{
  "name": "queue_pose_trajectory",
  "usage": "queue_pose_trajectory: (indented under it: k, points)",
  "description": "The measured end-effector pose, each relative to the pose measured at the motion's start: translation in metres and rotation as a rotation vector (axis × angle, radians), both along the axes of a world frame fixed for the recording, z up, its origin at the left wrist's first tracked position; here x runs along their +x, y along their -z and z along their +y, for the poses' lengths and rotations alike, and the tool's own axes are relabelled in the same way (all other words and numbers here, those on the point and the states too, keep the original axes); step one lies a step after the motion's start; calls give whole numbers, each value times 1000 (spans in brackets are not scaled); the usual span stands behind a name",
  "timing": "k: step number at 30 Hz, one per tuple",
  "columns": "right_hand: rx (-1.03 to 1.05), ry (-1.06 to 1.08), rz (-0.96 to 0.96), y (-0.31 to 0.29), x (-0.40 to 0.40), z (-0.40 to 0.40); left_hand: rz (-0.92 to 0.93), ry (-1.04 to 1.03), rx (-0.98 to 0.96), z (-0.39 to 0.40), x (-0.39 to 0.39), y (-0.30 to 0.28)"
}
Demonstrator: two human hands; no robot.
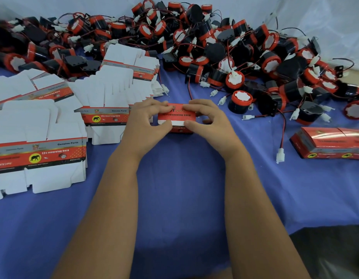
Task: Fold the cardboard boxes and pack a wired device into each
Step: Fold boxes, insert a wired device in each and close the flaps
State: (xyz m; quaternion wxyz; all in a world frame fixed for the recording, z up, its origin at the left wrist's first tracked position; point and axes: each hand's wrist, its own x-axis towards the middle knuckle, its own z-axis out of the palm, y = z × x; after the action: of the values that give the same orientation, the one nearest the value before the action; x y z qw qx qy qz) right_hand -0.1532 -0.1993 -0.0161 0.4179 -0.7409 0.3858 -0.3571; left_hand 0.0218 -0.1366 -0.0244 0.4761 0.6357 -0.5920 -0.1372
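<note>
A small red cardboard box (177, 117) printed "12v reversing horn" sits on the blue cloth in the middle. My left hand (147, 117) grips its left end, thumb on the white flap along the near edge. My right hand (204, 115) grips the right end, fingers over the top and thumb at the same flap. What is inside the box is hidden. A big heap of black-and-red wired horns (214, 47) with white plugs covers the far side and right.
Stacks of flat unfolded boxes (39, 141) lie at the left, and more flat boxes (112, 97) stand beyond them. Wrapped red packs (331, 143) rest at the right edge. A loose wire with a white plug (280, 156) lies near them. Blue cloth (174, 188) spreads towards me.
</note>
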Motion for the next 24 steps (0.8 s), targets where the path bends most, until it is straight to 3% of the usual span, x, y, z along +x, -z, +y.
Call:
queue_pose_trajectory:
  k: [11, 24]
  points:
    - [-95, 57, 24, 1, 3, 1, 8, 43, 39, -6, 9, 6]
    - [-104, 97, -55, 3, 8, 0, 173, 57, 5, -3, 4, 1]
